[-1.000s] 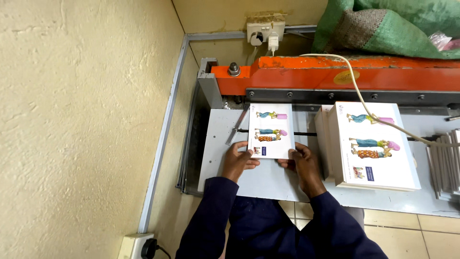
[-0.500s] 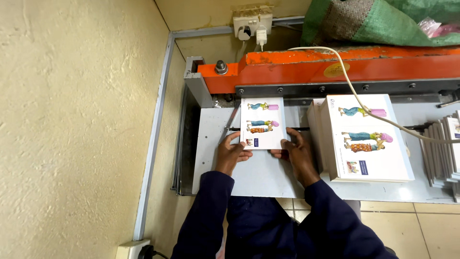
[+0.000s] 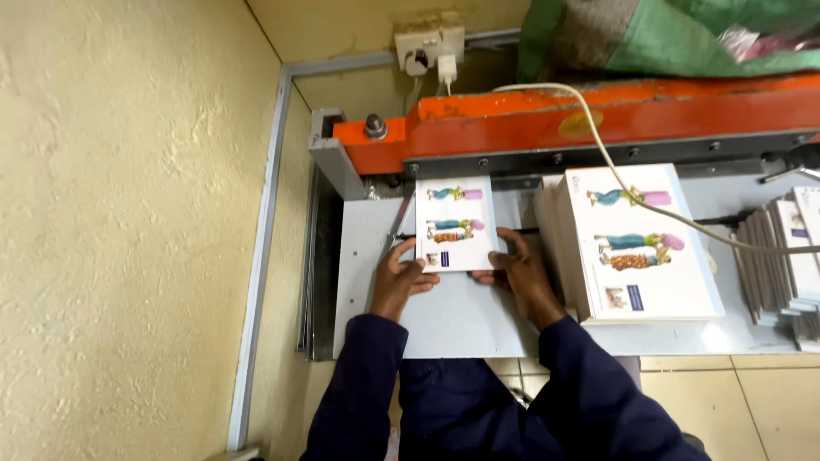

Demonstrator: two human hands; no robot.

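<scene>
A small white booklet [image 3: 455, 222] with colourful printed figures lies flat on the grey metal bed [image 3: 461, 316] of an orange cutting machine [image 3: 598, 119], its far edge up against the clamp bar. My left hand [image 3: 398, 282] grips its near left corner. My right hand [image 3: 521, 273] holds its near right edge. Both arms are in dark blue sleeves.
A tall stack of larger printed sheets [image 3: 636, 243] sits right of my hands. Fanned booklets [image 3: 781, 256] lie at the far right. A white cable [image 3: 615, 171] runs from a wall socket [image 3: 427, 47] across the machine. A green cloth [image 3: 683, 34] lies on top. A yellow wall [image 3: 128, 230] closes the left.
Both hands have pushed the booklet a little further in toward the orange clamp bar. The camera has shifted slightly.
</scene>
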